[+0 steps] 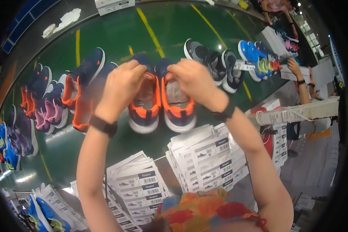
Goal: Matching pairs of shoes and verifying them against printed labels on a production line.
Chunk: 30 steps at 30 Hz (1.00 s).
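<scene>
Side by side in front of me, heels toward me, are a left navy running shoe and a right navy running shoe, both with bright orange lining and white soles. My left hand is closed, its fingers pinched at the tongue area of the left shoe. At the same part of the right shoe, my right hand is closed too. Greyish insoles show inside both openings. My fingers partly hide the laces and tongues. A dark band circles each wrist.
The shoes rest on a green surface with yellow lines. More navy-orange shoes stand left; black-grey shoes and blue shoes stand right. Stacked label sheets lie near me. A pale bar juts in; another person's hand is beyond.
</scene>
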Each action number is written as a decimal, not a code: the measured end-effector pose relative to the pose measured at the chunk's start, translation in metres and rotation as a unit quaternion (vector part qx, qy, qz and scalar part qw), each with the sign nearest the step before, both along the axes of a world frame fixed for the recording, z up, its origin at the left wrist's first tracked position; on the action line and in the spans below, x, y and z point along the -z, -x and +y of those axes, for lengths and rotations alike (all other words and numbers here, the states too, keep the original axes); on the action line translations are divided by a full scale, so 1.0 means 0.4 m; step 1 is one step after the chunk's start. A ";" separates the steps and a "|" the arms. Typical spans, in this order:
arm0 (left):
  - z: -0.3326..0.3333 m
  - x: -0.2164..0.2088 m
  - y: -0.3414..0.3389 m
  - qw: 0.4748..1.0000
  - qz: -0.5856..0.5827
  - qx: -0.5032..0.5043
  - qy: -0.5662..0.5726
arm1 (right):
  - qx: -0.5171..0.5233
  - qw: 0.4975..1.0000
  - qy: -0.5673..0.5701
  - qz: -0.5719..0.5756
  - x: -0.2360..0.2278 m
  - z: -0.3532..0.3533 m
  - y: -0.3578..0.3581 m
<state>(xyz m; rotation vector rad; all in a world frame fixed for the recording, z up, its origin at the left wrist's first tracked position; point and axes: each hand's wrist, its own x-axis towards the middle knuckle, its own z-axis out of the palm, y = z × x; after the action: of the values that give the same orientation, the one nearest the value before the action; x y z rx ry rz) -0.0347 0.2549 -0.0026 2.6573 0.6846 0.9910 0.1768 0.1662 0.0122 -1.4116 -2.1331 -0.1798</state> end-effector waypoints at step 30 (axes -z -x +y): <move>-0.381 -0.328 0.136 0.991 -0.112 0.077 0.000 | -0.024 0.997 -0.016 0.069 -0.386 -0.407 0.041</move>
<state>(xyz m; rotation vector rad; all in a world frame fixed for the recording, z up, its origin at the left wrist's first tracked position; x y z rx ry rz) -0.0891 0.1026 0.1285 2.5010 0.4249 1.2177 0.1603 0.0034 0.1668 -1.3156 -2.0400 -0.0958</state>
